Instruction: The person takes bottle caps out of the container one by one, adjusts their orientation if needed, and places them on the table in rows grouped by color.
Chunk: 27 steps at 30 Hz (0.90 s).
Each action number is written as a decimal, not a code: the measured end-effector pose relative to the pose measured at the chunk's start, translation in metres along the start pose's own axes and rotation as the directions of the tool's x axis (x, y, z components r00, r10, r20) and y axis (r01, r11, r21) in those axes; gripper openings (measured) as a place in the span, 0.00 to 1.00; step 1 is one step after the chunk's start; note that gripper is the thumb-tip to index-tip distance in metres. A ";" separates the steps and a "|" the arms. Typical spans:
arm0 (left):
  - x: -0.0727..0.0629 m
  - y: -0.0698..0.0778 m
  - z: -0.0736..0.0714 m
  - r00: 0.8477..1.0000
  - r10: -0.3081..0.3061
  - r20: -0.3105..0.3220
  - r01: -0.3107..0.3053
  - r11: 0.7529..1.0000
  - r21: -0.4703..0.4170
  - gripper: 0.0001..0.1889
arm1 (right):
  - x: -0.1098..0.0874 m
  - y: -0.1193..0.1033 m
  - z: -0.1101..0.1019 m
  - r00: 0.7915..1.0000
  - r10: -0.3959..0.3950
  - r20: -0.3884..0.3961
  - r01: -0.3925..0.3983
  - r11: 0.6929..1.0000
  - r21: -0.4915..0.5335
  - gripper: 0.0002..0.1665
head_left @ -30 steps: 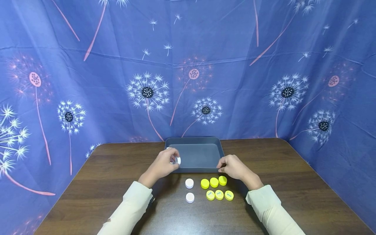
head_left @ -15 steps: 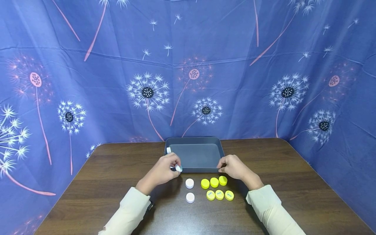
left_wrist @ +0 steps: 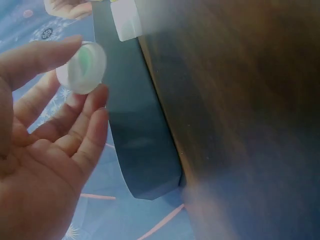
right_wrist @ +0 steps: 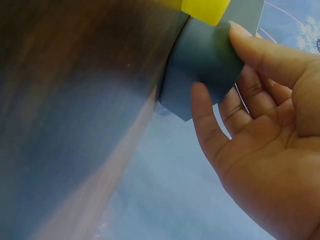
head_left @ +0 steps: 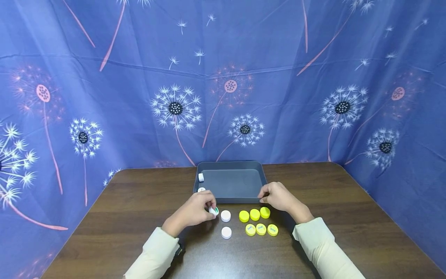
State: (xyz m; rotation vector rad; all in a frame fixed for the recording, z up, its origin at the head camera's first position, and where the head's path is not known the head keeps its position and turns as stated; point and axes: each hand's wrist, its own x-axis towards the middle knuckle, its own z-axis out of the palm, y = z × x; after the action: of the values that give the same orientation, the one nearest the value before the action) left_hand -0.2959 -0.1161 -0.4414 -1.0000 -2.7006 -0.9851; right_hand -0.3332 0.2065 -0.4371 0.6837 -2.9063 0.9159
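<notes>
The left hand (head_left: pixel 195 210) pinches a white bottle cap (left_wrist: pixel 89 69) between thumb and fingertips, and a green mark shows on the cap's face. It holds this cap just in front of the near left corner of a dark gray tray (head_left: pixel 233 184); whether the cap touches the desk (head_left: pixel 150 190) I cannot tell. The right hand (head_left: pixel 280 198) grips the tray's near right corner with its thumb and fingers. Inside the tray, 2 more white caps sit along the left side: the far cap (head_left: pixel 201 177) by the wall, and the near cap (head_left: pixel 201 189) partly hidden behind the left hand. In front of the tray, 2 white caps (head_left: pixel 225 216) lie on the desk, 1 behind the other. To their right are 6 yellow caps (head_left: pixel 255 214) in 2 rows of 3, the nearer row with blue marks showing. Both arms wear pale sleeves (head_left: pixel 318 242). Behind the desk hangs a blue cloth (head_left: pixel 132 93) printed with white and pink dandelions.
</notes>
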 end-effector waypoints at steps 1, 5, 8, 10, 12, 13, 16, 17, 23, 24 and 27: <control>0.000 0.000 0.000 1.000 -0.004 0.017 0.003 1.000 0.006 0.13 | 0.000 0.000 0.000 1.000 0.000 0.000 0.000 1.000 -0.001 0.09; -0.002 -0.002 0.000 0.996 -0.031 0.089 0.028 0.999 0.029 0.13 | 0.000 0.000 -0.001 1.000 -0.007 0.000 0.007 1.000 -0.002 0.09; -0.002 -0.005 0.001 0.991 -0.036 0.126 0.029 0.998 0.058 0.15 | 0.001 0.000 -0.001 1.000 -0.009 -0.006 0.009 1.000 -0.003 0.10; -0.002 -0.007 0.002 0.989 -0.034 0.141 0.023 0.996 0.082 0.17 | 0.001 0.000 -0.001 1.000 -0.007 -0.007 0.007 1.000 -0.003 0.10; -0.002 -0.009 0.002 0.987 -0.034 0.156 0.018 0.994 0.104 0.17 | 0.001 -0.001 0.000 1.000 -0.004 -0.006 0.004 1.000 -0.002 0.11; -0.002 -0.009 0.002 0.987 -0.034 0.160 0.016 0.994 0.110 0.17 | 0.001 -0.001 0.000 1.000 -0.003 -0.006 0.003 1.000 -0.002 0.11; -0.003 -0.010 0.003 0.985 -0.038 0.167 0.017 0.991 0.131 0.16 | 0.000 0.000 0.000 1.000 -0.003 -0.008 0.003 1.000 -0.001 0.10; -0.003 -0.009 0.002 0.985 -0.040 0.167 0.017 0.990 0.138 0.16 | 0.000 0.000 0.000 1.000 -0.004 -0.010 0.004 1.000 -0.001 0.10; -0.004 -0.007 0.000 0.987 -0.044 0.157 0.017 0.985 0.169 0.12 | 0.000 0.001 0.000 1.000 -0.012 -0.009 0.012 1.000 0.001 0.11; -0.004 -0.007 0.000 0.987 -0.041 0.155 0.014 0.985 0.172 0.11 | 0.000 0.001 0.000 1.000 -0.013 -0.010 0.013 1.000 0.000 0.11; -0.004 -0.006 -0.001 0.988 -0.029 0.149 0.003 0.985 0.173 0.10 | 0.002 0.002 0.000 1.000 -0.017 -0.012 0.017 1.000 -0.002 0.11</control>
State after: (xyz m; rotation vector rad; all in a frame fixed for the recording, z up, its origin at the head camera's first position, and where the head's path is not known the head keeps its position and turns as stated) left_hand -0.2969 -0.1223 -0.4456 -1.0595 -2.8602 -0.6875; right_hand -0.3354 0.2071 -0.4382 0.6999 -2.8859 0.9125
